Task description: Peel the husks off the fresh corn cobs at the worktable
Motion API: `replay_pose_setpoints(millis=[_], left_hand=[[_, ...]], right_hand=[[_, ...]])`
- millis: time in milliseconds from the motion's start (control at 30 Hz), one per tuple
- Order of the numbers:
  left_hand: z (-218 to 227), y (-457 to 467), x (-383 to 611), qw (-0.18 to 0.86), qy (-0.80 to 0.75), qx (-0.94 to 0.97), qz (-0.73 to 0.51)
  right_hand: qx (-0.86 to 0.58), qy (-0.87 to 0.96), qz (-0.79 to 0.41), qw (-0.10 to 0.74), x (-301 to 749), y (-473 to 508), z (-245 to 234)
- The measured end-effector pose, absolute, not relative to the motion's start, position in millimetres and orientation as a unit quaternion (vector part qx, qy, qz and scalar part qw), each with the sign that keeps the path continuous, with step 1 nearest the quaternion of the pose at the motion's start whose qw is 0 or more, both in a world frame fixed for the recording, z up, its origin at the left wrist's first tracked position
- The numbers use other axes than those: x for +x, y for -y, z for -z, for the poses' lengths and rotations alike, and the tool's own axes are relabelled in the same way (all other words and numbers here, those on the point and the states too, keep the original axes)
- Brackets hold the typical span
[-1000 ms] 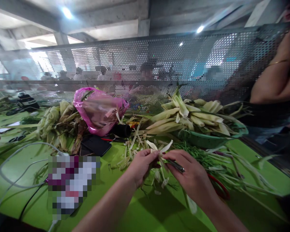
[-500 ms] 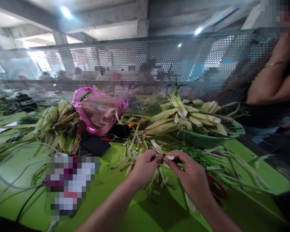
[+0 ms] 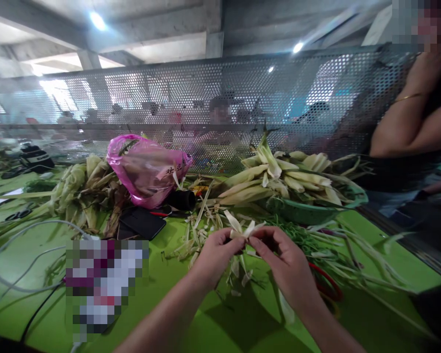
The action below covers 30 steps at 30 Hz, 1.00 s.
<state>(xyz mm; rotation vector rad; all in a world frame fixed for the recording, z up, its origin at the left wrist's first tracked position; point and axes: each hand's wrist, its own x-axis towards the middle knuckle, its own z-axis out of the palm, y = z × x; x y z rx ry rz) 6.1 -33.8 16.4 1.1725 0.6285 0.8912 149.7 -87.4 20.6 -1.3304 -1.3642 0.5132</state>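
My left grip point(image 3: 220, 250) is pinched nearly closed, thumb against fingers, on the base of a pale husk piece point(image 3: 238, 224), whose strips fan upward above my fingertips like petals. My right grip point(image 3: 284, 255) meets it from the right: thumb and forefinger come together on the lower right side of the same piece, with one strip lying along the forefinger. The two sets of fingertips are almost touching, and the piece sits between them, raised over the green worktop point(image 3: 161, 294). The other fingers of my right grip are curled in, and I cannot tell whether anything lies inside that palm.

Directly below my fingertips, small husk scraps point(image 3: 236, 274) are scattered. A red loop point(image 3: 332, 282) lies just right of my right grip, partly hidden by it, and green strands point(image 3: 297, 234) spread behind that hand. Farther back on the right, a green basin point(image 3: 316, 212) carries a heap of corn husks point(image 3: 275, 179). Beyond my left grip, toward the left, are a black phone point(image 3: 147, 223), a dark cylinder point(image 3: 183, 200) and a pink plastic bag point(image 3: 143, 169). Well to the right of both grips, another person's bent arm point(image 3: 404, 122) shows.
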Motion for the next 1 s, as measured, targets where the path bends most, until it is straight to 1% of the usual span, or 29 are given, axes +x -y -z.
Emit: replay_pose_setpoints(millis=[200, 367, 433, 533, 633, 700, 800, 900, 1000], left_hand=[[-19, 37, 9, 0.712, -0.303, 0.456, -0.440], [-20, 37, 11, 0.710, -0.314, 0.437, -0.454], [-19, 35, 10, 0.698, -0.313, 0.460, -0.451], [-17, 33, 9, 0.682, -0.318, 0.488, -0.443], [-14, 30, 9, 0.660, -0.332, 0.519, -0.430], [-11, 29, 9, 0.625, -0.345, 0.558, -0.422], [-8, 29, 9, 0.563, -0.353, 0.626, -0.408], [-8, 31, 9, 0.544, -0.326, 0.667, -0.391], [-12, 34, 7, 0.560, -0.296, 0.679, -0.371]], right_hand=[[-0.557, 0.563, -0.231, 0.565, 144, 84, -12], [-0.526, 0.509, -0.345, 0.588, 142, 82, -12], [-0.521, 0.495, -0.351, 0.601, 144, 82, -15], [-0.533, 0.531, -0.282, 0.595, 148, 84, -19], [-0.534, 0.608, -0.151, 0.567, 149, 87, -21], [-0.517, 0.661, -0.074, 0.539, 148, 88, -21], [-0.507, 0.707, 0.002, 0.493, 149, 88, -22], [-0.520, 0.709, 0.027, 0.476, 152, 86, -22], [-0.526, 0.689, -0.022, 0.498, 156, 84, -21]])
